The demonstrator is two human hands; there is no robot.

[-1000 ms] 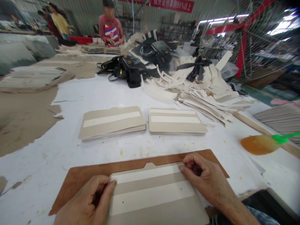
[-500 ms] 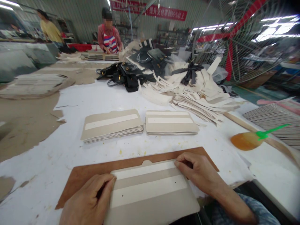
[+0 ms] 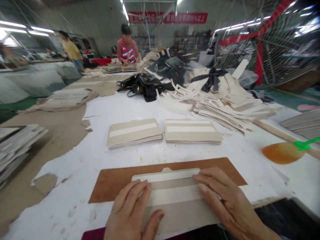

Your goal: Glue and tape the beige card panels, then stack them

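Note:
A beige panel (image 3: 180,213) with paler stripes and a small tab at its top edge lies over a brown leather-like strip (image 3: 112,185). The strip shows on both sides of it and along its top. My left hand (image 3: 130,213) rests on the panel's left side, fingers stretched out and thumb spread away. On the right side, my right hand (image 3: 225,196) lies with extended fingertips near the panel's upper right corner. Beyond the strip sit two stacks of similar striped panels, a left stack (image 3: 135,133) and a right stack (image 3: 192,133).
Black bags (image 3: 145,85) and pale offcut strips (image 3: 222,113) are heaped farther back. An orange bowl-like object (image 3: 281,153) with a green handle sits at right. Layered sheets (image 3: 20,143) lie at left. A co-worker (image 3: 127,48) stands at the far end; a large fan (image 3: 260,40) is at right.
Both hands have gone from pinching the panel's upper corners to lying on it with fingers extended. My head view has turned left, so the scene sits farther right.

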